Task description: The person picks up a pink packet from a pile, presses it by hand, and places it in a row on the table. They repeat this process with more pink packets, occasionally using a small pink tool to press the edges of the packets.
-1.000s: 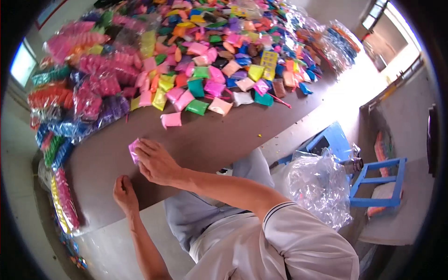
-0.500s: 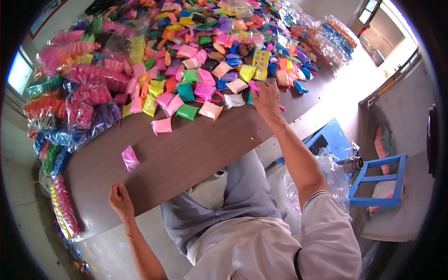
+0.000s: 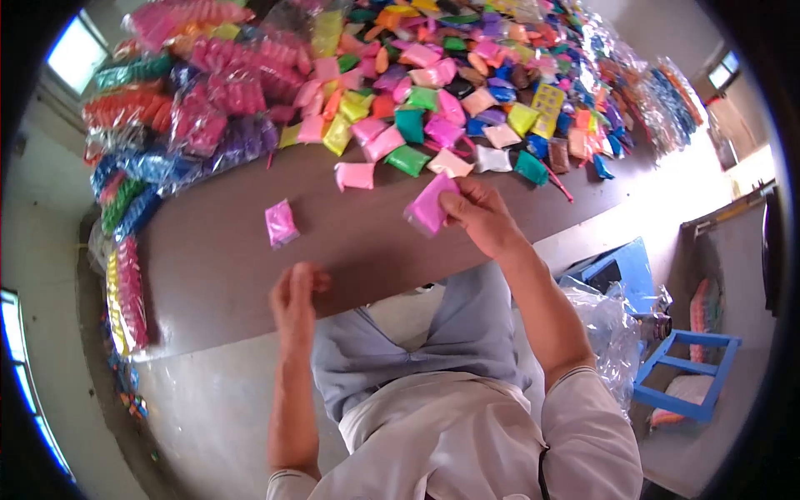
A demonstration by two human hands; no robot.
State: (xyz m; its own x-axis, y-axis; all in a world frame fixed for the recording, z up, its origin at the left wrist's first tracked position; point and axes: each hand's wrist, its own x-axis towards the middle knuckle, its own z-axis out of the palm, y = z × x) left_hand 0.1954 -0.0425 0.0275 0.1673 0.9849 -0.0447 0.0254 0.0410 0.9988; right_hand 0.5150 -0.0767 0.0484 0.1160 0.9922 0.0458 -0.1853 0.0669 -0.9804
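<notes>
One pink packet (image 3: 281,223) lies alone on the table (image 3: 225,283); the right hand (image 3: 483,218) pinches a second packet (image 3: 429,204) above it. Left hand (image 3: 296,304) hovers loosely open; a big heap (image 3: 433,75) remains.

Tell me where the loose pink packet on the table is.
The pink packet lies alone on the bare brown table, left of centre, beyond the left hand.

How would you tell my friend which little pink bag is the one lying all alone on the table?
Start at the long brown table with its big heap of colourful packets along the far side. On the bare part in front of the heap lies one small pink packet, over toward the left hand. It touches no other packet, and unlike the pink packet in the right hand, nobody holds it.
</notes>
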